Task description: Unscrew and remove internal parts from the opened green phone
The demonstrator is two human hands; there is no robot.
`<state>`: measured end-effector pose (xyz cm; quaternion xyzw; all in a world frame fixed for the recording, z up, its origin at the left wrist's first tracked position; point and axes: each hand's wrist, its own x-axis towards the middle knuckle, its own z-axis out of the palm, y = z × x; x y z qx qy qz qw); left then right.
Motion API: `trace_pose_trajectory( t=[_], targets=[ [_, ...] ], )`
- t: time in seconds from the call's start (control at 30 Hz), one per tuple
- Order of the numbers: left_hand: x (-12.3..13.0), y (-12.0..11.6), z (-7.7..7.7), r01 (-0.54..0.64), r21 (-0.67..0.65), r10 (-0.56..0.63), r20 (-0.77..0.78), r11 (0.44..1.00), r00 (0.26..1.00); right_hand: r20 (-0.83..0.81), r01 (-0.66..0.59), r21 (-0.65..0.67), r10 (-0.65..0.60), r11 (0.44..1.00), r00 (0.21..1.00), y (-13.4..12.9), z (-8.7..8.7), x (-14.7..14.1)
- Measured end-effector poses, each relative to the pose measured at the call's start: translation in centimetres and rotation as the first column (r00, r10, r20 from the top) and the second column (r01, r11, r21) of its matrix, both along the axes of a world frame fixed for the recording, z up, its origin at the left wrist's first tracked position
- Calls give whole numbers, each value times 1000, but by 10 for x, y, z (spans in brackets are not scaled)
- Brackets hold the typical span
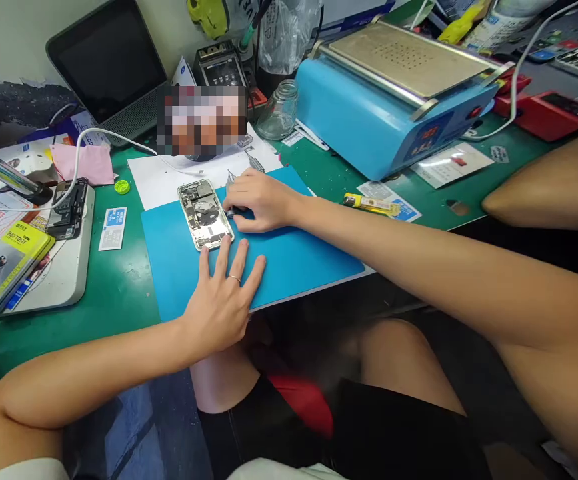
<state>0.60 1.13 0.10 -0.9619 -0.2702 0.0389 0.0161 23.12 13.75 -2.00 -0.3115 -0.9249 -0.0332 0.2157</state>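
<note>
While the left hand, fingers spread, meets the opened phone containing exposed circuitry on the blue mat, the right hand curls alongside, grip indeterminable; a glass jar stands beyond.

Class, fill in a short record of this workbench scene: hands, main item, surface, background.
Left hand: spread, at the phone's lower edge
Right hand: curled beside a grey tool; grip unclear
Main item: phone, inner parts showing
Surface: blue mat on green table
Background: glass jar, blue machine, dark screen
</note>
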Motion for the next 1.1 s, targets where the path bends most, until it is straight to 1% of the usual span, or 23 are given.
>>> trace_pose_trajectory(
  t=[0.37, 0.63, 0.9, 1.1],
  targets=[
    [1, -2, 1, 0, -5, 0, 7, 1000, 1000, -16, -32, 18, 33, 999, 999, 0, -2, -1],
    [2, -4, 0, -4, -16, 4, 10, 1000, 1000, -14, -24, -35, 24, 999, 1000, -1, -1, -1],
    [2, -6, 0, -5, -11, 5, 5, 1000, 1000, -14, 30, -74, -31, 997, 999, -5, -2, -7],
    [1, -6, 0, 1, 1, -1, 9, 1000, 1000, -33, 114, -94, -117, 989, 993, -10, -5, -12]
  ],
)
